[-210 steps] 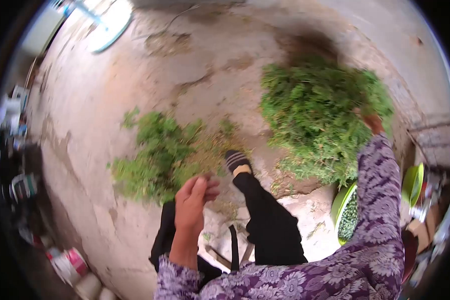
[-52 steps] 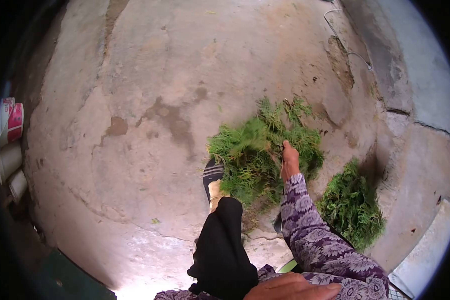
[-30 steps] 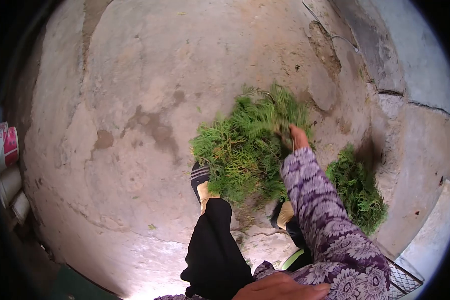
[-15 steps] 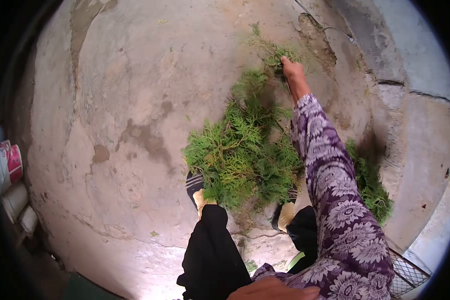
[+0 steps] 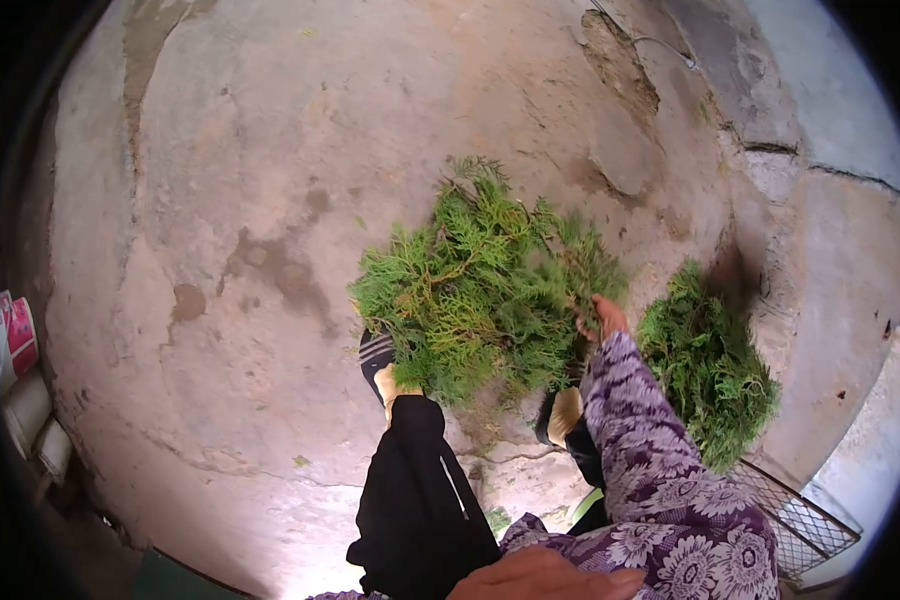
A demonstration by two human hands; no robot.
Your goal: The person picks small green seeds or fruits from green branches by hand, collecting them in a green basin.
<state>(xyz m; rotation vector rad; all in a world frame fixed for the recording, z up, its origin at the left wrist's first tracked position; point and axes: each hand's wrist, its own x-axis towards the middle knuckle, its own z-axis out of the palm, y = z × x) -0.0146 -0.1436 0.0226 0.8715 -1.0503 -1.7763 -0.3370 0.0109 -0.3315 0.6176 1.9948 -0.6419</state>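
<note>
By the right side of a heap of green conifer cuttings (image 5: pixel 460 300), my right hand (image 5: pixel 604 318) is closed around the base of a leafy conifer sprig (image 5: pixel 590 262). The sprig points up and away and overlaps the heap's edge; it looks a little blurred. My left hand (image 5: pixel 545 578) lies flat across my lap at the bottom of the view, fingers stretched to the right, holding nothing visible. Part of it is cut off by the frame edge. A second pile of conifer cuttings (image 5: pixel 710 370) lies to the right of my right forearm, apart from the first heap.
My feet, in striped dark sandals (image 5: pixel 376 352), flank the near side of the heap. The concrete floor (image 5: pixel 220 150) is cracked and stained. White containers (image 5: pixel 15 345) stand at the far left; a wire-mesh frame (image 5: pixel 800 520) is at lower right. A thin cable (image 5: pixel 660 42) lies at top right.
My right hand has come back from beyond the heap to its right edge, bringing greenery with it. More of the right-hand pile now shows. My left hand stays on my lap.
</note>
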